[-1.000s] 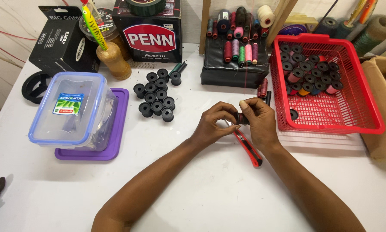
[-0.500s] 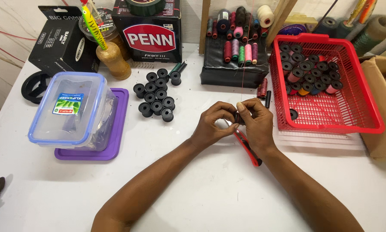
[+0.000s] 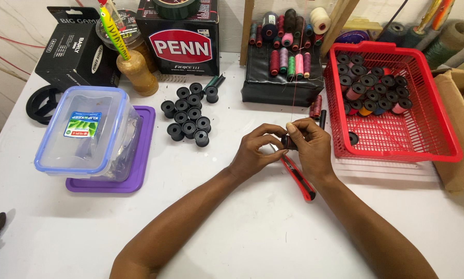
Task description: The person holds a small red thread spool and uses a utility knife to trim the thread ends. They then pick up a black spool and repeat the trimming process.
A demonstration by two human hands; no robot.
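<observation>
My left hand (image 3: 256, 147) and my right hand (image 3: 308, 144) meet over the white table (image 3: 232, 227), both pinching a small dark spool (image 3: 286, 141) between their fingertips. A thin red thread (image 3: 295, 77) runs up from the spool toward the back. A red and black utility knife (image 3: 299, 178) lies on the table under my right hand. A cluster of several empty black spools (image 3: 189, 113) sits to the left of my hands.
A red basket (image 3: 397, 139) with several spools stands at the right. A clear box (image 3: 90, 132) rests upside down on its purple lid (image 3: 139, 165) at the left. A black case with thread spools (image 3: 281, 77), boxes and a jar line the back.
My hands have stayed in the same place with only slight finger movement around the spool.
</observation>
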